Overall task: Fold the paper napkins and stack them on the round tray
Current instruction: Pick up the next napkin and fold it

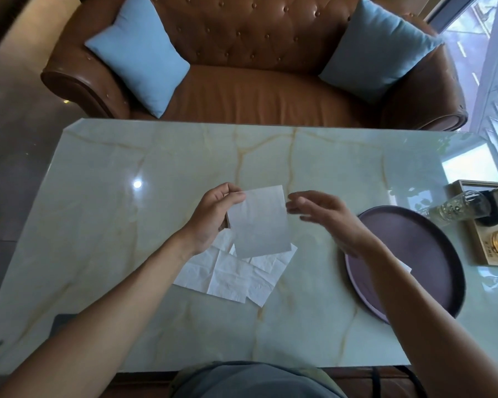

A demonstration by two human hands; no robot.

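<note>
The table (127, 173) fills most of the frame – a glossy pale green marble-look top with yellowish veins running down from the upper edge, and a bright light spot reflected left of centre. Behind it, across the top of the frame, sits a brown tufted leather sofa (253, 67) with a light blue cushion (140, 53) at each end. The upper right corner is a window (483, 53) with daylight coming in, and it reflects off the table on that side.

In the middle of the frame the left hand (213, 216) pinches a folded napkin (258, 222) by its upper left edge, thumb on the near face and fingers curled behind, holding it up above the table. The right hand (328, 219) is just beside the napkin's right edge, fingers relaxed and spread, gripping nothing – it looks a bit blurred.

Right below the held one, a few unfolded napkins (230, 274) lie overlapping flat on the table. The round tray (431, 254), dark purple, is at the right of the frame, partly hidden by the right forearm, and a small white corner shows on it just past the arm. Further right there's a wooden tray (477, 248) with a glass bottle (454, 208) lying on it.
</note>
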